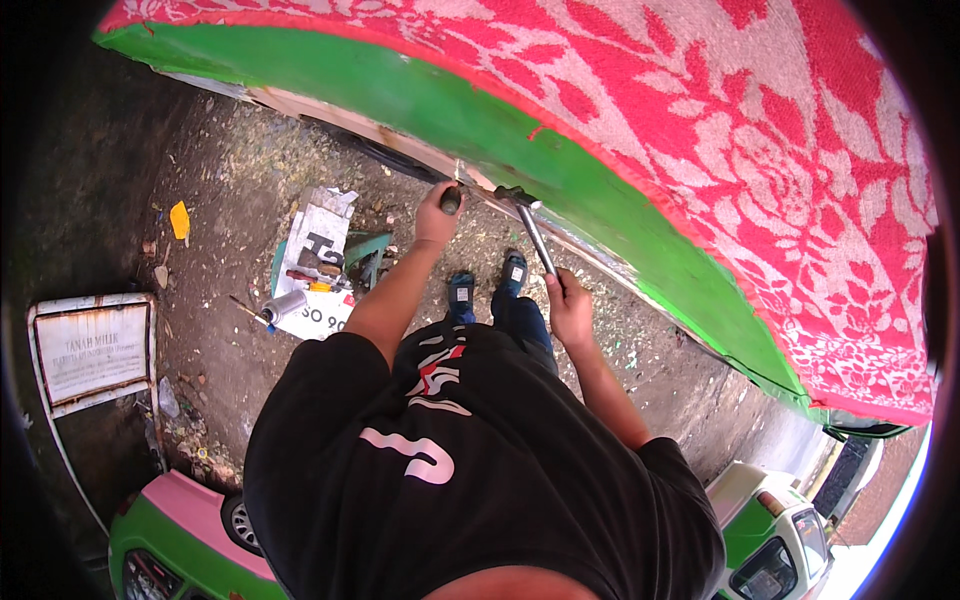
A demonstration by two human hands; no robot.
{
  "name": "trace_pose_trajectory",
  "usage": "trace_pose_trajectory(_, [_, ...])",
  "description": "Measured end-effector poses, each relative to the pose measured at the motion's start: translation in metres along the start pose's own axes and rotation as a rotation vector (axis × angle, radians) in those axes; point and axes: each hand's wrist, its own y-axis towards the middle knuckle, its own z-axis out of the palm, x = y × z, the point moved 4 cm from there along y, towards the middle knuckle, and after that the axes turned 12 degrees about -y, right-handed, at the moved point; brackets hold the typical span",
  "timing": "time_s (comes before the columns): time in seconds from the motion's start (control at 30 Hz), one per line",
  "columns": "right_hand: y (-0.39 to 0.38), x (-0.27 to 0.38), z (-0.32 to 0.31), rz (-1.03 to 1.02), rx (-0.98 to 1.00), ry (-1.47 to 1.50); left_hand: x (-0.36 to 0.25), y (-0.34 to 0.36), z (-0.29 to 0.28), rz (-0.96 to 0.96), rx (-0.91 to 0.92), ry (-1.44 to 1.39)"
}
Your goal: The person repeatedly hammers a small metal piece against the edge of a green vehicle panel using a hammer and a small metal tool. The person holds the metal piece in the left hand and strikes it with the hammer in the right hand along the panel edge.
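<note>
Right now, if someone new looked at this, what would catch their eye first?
Probably the big red-and-pale flowered cloth across the upper right, bordering a green panel. Next, near the middle, the right hand holds a hammer and the left hand a dark-handled tool near the panel's edge. A yellow scrap stands out on the ground at left.

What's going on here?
Someone in a black short-sleeved T-shirt is working at the lower edge of a long green painted panel, partly covered by a red-and-pale floral cloth. Their left hand grips a dark-handled hand tool near that edge. Their right hand holds a metal-shafted hammer, its head by the panel; whether it touches is unclear.
</note>
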Motion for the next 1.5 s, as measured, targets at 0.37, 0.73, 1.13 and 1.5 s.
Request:
trace_pose_trajectory(0.37, [-0.002, -0.002, 0.005, -0.02, 0.004, -0.025, 0.007, 0.003, 0.003, 0.001, 0.02, 0.015])
trace_pose_trajectory(0.73, [0.012, 0.025, 0.038, -0.287, -0.068, -0.069, 0.032, 0.012, 0.004, -0.056, 0.048, -0.046])
trace_pose_trajectory(1.13, [0.011, -0.008, 0.017, 0.033, 0.034, -0.006, 0.012, -0.006, -0.007, 0.037, 0.08, -0.003])
trace_pose_trajectory(1.5, [0.008, -0.007, 0.011, 0.042, 0.053, -0.049, -0.001, 0.005, 0.001, 0.081, 0.07, 0.059])
